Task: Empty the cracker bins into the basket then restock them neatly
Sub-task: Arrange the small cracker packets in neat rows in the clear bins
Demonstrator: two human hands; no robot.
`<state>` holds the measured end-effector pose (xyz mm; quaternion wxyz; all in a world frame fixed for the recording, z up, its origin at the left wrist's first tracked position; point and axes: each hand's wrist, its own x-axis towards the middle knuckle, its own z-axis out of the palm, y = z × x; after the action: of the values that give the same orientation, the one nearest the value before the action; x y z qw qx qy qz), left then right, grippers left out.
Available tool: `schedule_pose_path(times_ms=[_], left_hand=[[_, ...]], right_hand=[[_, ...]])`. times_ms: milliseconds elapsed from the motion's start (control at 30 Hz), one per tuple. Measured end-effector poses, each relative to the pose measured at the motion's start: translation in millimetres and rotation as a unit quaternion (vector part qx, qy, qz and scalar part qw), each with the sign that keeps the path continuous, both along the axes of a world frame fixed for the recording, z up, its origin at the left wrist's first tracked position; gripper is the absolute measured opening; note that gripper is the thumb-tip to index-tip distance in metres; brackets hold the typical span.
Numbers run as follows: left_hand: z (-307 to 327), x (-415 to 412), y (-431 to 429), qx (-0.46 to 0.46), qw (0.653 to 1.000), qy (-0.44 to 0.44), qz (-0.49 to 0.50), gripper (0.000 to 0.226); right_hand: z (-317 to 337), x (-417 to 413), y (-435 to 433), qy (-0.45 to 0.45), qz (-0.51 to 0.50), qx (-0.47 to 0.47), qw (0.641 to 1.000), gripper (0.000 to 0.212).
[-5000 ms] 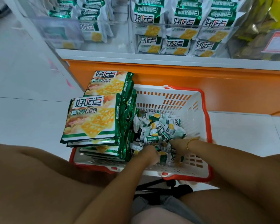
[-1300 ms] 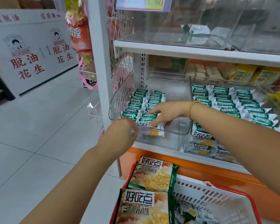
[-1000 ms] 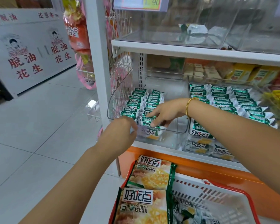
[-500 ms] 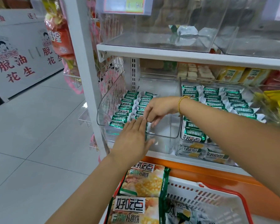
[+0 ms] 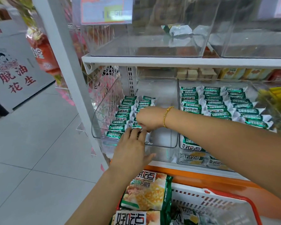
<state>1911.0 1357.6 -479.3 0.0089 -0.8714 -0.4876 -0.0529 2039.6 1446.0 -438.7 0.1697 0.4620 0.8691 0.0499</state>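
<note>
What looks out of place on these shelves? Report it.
A lone packet lies crumpled and askew in the upper clear bin, which is otherwise unstocked. Below, the left bin holds two neat rows of packets, and its right side is bare.

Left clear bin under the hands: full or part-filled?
Part-filled. The bin holds two rows of green cracker packets on its left side; its right side is bare.
</note>
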Motion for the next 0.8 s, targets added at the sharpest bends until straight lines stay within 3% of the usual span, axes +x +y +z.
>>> schedule_pose_path(times_ms=[367,467,633,733,800], left_hand=[[5,-2,5,-0.016,1.0,0.014,-0.014,0.076],[5,1,7,-0.033,0.999,0.032,-0.019,0.076],[5,6,10,-0.051,0.997,0.053,-0.025,0.067],[7,5,13,-0.063,0.996,0.06,-0.03,0.062],[10,4,13,-0.082,0.995,0.05,-0.031,0.06]], right_hand=[[6,13,-5,0.025,0.03,-0.003,0.999,0.036],[3,14,-9,0.049,0.015,-0.007,0.999,0.026],[3,15,-7,0.119,-0.074,-0.057,0.988,0.031],[6,12,-12,0.191,-0.138,-0.077,0.969,0.01],[4,10,-17,0.253,-0.221,-0.062,0.94,0.024]])
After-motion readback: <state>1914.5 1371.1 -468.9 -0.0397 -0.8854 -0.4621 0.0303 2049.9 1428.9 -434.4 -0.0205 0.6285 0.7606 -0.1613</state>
